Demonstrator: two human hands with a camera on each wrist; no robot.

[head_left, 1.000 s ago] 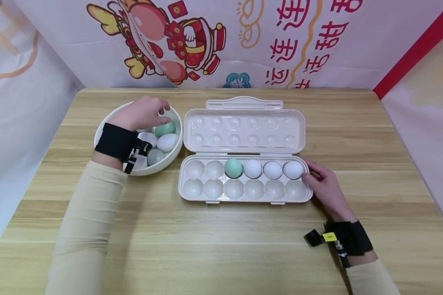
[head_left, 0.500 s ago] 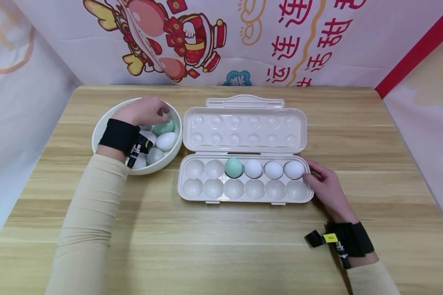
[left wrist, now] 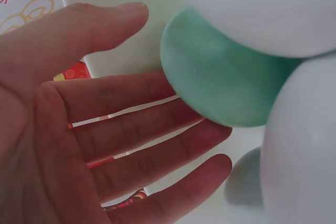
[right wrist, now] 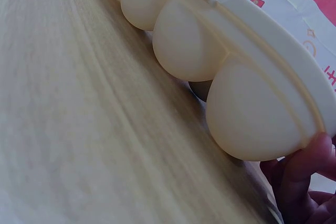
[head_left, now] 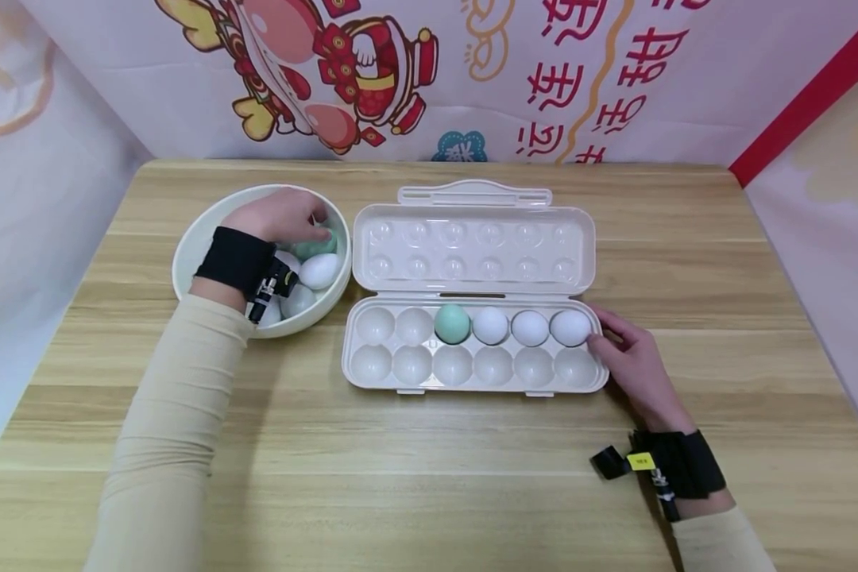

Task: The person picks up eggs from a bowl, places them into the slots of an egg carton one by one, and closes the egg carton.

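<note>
My left hand (head_left: 280,216) reaches down into a white bowl (head_left: 195,238) at the left. In the left wrist view its nearly straight fingers lie against a green egg (left wrist: 215,72), while the thumb stands apart from it. White eggs (head_left: 319,272) crowd around that green one. My right hand (head_left: 635,361) grips the right end of an open egg box (head_left: 475,383), thumb at the rim and fingers around the outside. One green egg (head_left: 453,324) and three white eggs (head_left: 531,327) sit in the right part of its back row; the front row's cups hold nothing.
The egg box's lid (head_left: 472,274) lies folded back behind it, close to the bowl's right side. A printed cloth (head_left: 372,79) hangs along the back edge of the wooden table (head_left: 415,477). Both wrists wear black straps with small cameras.
My left hand has settled slightly lower over the green egg in the bowl, covering more of it. The right hand keeps its grip on the egg box. The head view has tilted slightly.
</note>
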